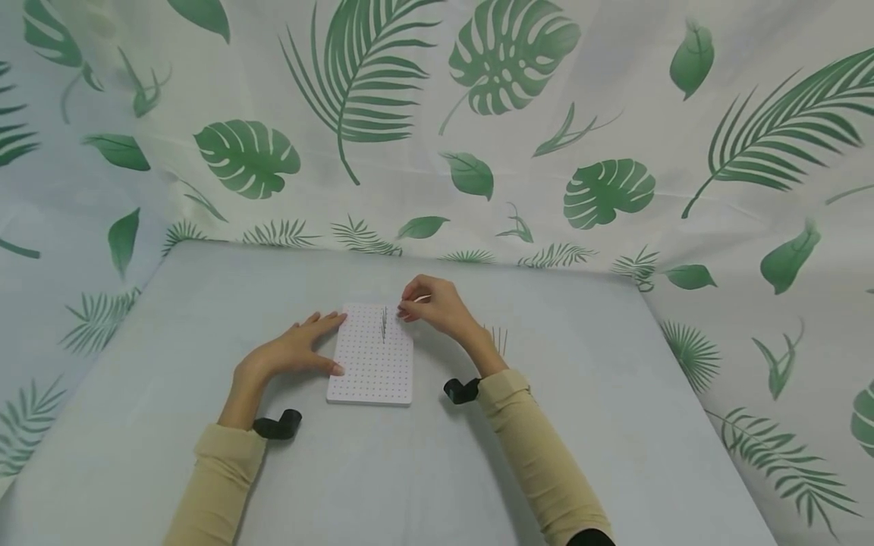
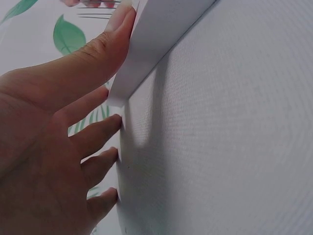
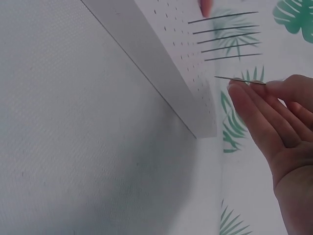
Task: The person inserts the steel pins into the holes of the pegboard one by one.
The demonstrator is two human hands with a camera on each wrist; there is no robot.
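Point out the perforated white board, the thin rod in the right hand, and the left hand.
White board (image 1: 371,368): head view, near half of its top.
Thin rod (image 3: 223,77): right wrist view, its free end.
Left hand (image 1: 290,351): head view, back of the hand.

No text, label, brand, number or sign can be read on the white rectangular board dotted with small holes (image 1: 369,368), the pale textured counter (image 1: 382,470) beneath it, or the white leaf-printed fabric backdrop (image 1: 403,171) behind it.
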